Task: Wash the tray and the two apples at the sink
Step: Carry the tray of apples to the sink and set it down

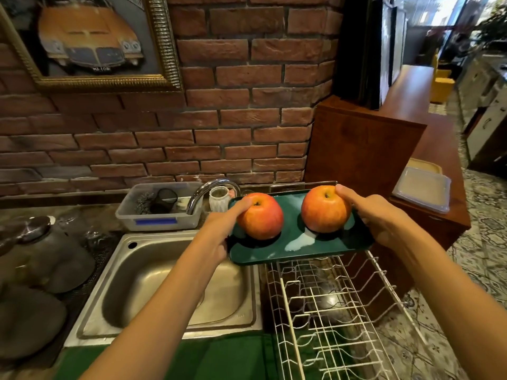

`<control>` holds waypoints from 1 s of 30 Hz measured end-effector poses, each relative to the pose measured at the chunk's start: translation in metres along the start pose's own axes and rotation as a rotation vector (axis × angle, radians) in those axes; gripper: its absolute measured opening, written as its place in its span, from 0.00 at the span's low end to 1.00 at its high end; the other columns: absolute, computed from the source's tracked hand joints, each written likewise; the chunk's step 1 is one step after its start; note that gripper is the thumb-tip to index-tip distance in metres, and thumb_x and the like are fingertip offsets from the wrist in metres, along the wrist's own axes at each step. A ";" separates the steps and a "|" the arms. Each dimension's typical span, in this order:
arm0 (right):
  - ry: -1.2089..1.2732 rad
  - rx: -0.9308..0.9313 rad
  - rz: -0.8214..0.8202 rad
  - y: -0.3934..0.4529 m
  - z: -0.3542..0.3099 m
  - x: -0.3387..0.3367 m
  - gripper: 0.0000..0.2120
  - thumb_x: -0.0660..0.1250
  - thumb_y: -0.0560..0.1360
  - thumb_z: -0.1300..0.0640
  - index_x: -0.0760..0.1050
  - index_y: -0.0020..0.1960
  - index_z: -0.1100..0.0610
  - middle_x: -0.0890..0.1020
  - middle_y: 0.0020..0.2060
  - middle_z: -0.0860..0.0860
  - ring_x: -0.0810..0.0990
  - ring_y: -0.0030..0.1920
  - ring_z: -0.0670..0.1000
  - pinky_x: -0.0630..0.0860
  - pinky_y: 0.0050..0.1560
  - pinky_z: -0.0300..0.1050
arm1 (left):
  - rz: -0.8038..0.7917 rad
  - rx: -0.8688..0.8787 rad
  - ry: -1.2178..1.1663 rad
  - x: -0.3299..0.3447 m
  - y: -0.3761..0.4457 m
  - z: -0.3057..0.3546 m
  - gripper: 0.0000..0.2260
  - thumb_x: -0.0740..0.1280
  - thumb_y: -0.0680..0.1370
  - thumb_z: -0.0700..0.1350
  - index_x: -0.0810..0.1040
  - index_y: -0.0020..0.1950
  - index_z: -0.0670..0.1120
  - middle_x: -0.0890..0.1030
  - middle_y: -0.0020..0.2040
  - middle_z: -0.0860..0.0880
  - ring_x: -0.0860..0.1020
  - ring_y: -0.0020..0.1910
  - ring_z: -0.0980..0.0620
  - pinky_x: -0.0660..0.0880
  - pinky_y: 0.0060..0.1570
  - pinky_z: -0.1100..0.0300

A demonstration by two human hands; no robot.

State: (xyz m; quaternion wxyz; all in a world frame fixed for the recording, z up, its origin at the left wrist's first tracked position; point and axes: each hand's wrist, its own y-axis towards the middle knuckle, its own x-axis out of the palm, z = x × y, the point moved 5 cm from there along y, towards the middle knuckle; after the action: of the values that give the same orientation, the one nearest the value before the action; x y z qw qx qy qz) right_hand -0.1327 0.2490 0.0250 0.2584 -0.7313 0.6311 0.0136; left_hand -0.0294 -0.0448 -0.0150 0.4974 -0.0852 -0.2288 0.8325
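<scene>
at the bottom of the frame a green cloth [219, 357] lies along the counter edge, with the steel sink [170, 283] at lower left and a white wire rack [337, 311] at lower right. the basin looks dry and no water runs from the tap [208, 192], so washing has probably not begun.

just past them, in mid-frame, the dark green tray [299, 248] is held in the air, over the seam between sink and rack. the left hand [219, 231] clamps its left end, thumb pressing the left apple [260, 216]. the right hand [381, 218] clamps the right end, thumb on top of the right apple [325, 209]. the hands are well apart, one at each short end.

the tray looks stiff and glossy, with pale wet-looking patches, so it is likely slick; gripping both ends, fingers underneath, seems right. the apples are round, firm and smooth, and would roll on that surface if the tray tipped, which is likely why the thumbs pin them. each should fit one hand, best cupped around its middle.

further back, a plastic tub [162, 212] sits behind the sink, under a brick wall [219, 119] with a framed car picture [90, 39] at upper left.
</scene>
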 end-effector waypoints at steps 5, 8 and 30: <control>0.027 0.015 -0.013 -0.021 -0.017 0.041 0.44 0.70 0.67 0.31 0.70 0.69 0.64 0.76 0.61 0.62 0.77 0.57 0.62 0.78 0.54 0.57 | 0.023 0.041 0.016 -0.051 -0.003 0.021 0.32 0.80 0.64 0.60 0.78 0.61 0.46 0.80 0.55 0.44 0.80 0.53 0.42 0.81 0.54 0.45; 0.063 0.026 -0.023 -0.037 -0.024 0.077 0.47 0.71 0.67 0.31 0.68 0.72 0.64 0.74 0.65 0.63 0.77 0.57 0.61 0.79 0.51 0.56 | 0.008 0.049 0.056 -0.089 -0.008 0.030 0.25 0.79 0.66 0.61 0.78 0.53 0.47 0.80 0.50 0.45 0.80 0.46 0.45 0.80 0.35 0.55; 0.199 0.212 -0.058 -0.049 0.070 0.328 0.41 0.79 0.64 0.39 0.74 0.65 0.67 0.78 0.63 0.63 0.76 0.62 0.63 0.75 0.62 0.63 | -0.042 -0.065 0.049 -0.318 0.067 -0.074 0.44 0.81 0.64 0.56 0.70 0.74 0.40 0.74 0.69 0.43 0.72 0.67 0.46 0.71 0.63 0.53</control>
State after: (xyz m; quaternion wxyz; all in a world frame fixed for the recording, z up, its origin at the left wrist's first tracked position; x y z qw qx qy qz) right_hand 0.0008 -0.0203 -0.1313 0.2707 -0.7157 0.6300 -0.1329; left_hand 0.1012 -0.3254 -0.1388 0.5174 -0.1171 -0.2453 0.8114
